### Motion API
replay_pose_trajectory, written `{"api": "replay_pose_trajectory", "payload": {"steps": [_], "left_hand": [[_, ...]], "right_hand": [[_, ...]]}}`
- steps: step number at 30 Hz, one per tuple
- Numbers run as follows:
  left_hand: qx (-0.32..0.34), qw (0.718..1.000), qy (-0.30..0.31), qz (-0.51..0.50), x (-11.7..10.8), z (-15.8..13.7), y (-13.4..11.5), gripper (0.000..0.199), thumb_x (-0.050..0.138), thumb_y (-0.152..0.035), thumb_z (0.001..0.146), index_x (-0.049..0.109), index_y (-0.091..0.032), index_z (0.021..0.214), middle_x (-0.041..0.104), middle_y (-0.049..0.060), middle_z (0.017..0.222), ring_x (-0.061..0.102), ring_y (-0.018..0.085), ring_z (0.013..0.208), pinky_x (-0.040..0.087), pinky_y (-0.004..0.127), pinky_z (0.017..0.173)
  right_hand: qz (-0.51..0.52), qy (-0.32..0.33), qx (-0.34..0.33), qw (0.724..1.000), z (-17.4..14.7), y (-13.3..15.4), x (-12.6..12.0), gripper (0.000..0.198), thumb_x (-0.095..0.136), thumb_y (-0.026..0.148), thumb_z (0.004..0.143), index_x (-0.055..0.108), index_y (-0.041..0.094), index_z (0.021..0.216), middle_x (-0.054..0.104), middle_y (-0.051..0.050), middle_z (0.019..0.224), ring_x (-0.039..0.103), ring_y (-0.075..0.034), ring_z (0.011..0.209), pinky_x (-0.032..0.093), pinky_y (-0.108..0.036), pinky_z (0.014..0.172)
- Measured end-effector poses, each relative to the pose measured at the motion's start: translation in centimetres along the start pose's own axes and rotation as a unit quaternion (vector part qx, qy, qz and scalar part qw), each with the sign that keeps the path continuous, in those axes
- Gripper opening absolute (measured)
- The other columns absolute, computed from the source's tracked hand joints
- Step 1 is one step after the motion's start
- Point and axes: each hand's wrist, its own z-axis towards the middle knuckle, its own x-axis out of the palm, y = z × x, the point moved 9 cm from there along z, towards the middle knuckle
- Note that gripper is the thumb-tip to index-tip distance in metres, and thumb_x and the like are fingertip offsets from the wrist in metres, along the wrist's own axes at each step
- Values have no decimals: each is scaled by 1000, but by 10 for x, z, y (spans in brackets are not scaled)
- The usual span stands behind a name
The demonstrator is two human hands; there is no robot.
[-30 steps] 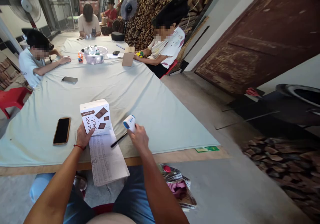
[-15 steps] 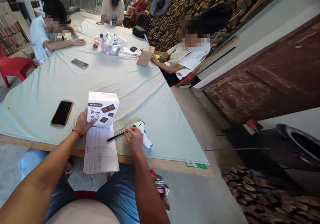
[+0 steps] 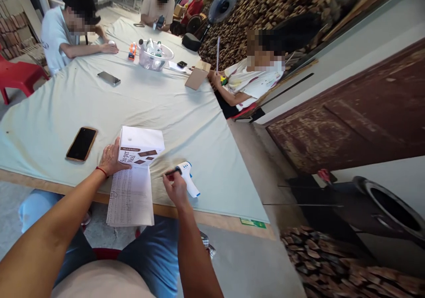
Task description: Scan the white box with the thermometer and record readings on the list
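My left hand [image 3: 112, 158] grips the left side of a white box [image 3: 142, 139] printed with brown bars, its thumb across the lower front. The box leans back on the cloth, so more of its top shows. Printed sheets of paper [image 3: 131, 196] lie under its near side and hang over the table edge. My right hand [image 3: 175, 185] is closed on a dark pen [image 3: 171, 171], held above the cloth to the right of the papers. Just beyond that hand lies a white and blue infrared thermometer [image 3: 189, 179].
A phone in a brown case [image 3: 81, 144] lies to the left on the cloth-covered table [image 3: 109, 107]. Farther off are a grey phone [image 3: 109, 78], a clear basket of bottles [image 3: 156, 59] and a cardboard box [image 3: 196, 79]. Several people sit around the table.
The box has tipped back, showing more of its top. The pen has turned within my right hand, its long end no longer reaching over the papers. The person at right has raised a thin stick.
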Motion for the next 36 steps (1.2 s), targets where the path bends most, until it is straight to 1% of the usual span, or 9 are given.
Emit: {"api": "replay_pose_trajectory", "payload": {"steps": [2,3,5,7,11,17,22,28,36], "left_hand": [[27,994,60,91,9,-2,-7,102,92,-47,43,51,-18,132,63,15,123,53,39,125,28,53,115],[34,988,81,130,12,-3,-9,105,91,-47,46,47,-18,136,61,15,127,52,38,126,28,53,115],[34,981,92,168,13,-4,-10,108,90,-48,50,40,-18,141,59,15,130,52,37,126,30,52,113],[40,978,94,179,13,-5,-12,111,90,-49,50,37,-19,144,59,15,130,53,37,125,31,52,112],[53,978,89,179,14,-6,-12,116,90,-49,51,31,-18,147,59,15,129,53,37,124,33,52,111],[59,978,83,181,16,-7,-8,117,90,-50,50,32,-14,145,57,17,128,53,37,123,34,52,111],[67,978,74,184,15,-6,-8,119,90,-52,50,30,-16,147,58,16,128,53,39,122,36,52,107],[63,977,76,187,15,-7,-8,119,90,-51,50,31,-14,147,58,18,129,53,39,123,36,52,109],[61,979,84,178,15,-7,-10,130,90,-52,50,20,-12,152,55,20,135,51,39,127,31,54,115]], "right_hand": [[150,-72,42,985,-2,1,6,14,55,34,83,58,21,81,58,0,69,54,-16,65,45,-30,65],[217,-87,58,971,-2,3,14,14,55,34,81,57,21,79,57,2,67,54,-15,63,44,-29,63],[304,-85,82,945,2,11,37,14,56,34,78,60,21,80,58,2,66,54,-15,61,45,-29,61],[335,-75,91,935,7,19,57,14,60,33,74,62,21,78,60,2,67,54,-14,62,45,-29,62],[317,-98,108,937,9,16,76,13,62,33,67,58,21,70,58,3,63,52,-14,63,45,-30,64],[268,-151,107,945,-3,6,74,17,56,37,75,51,22,68,52,4,62,47,-13,64,42,-29,64],[251,-137,85,954,-1,11,74,17,55,37,77,51,23,68,48,5,61,45,-13,64,40,-28,63],[245,-133,85,956,-1,11,75,16,54,37,77,51,23,69,48,5,62,44,-14,64,40,-28,63],[254,-137,83,954,-1,11,75,17,55,37,77,49,24,68,46,5,62,44,-14,64,41,-28,62]]}}
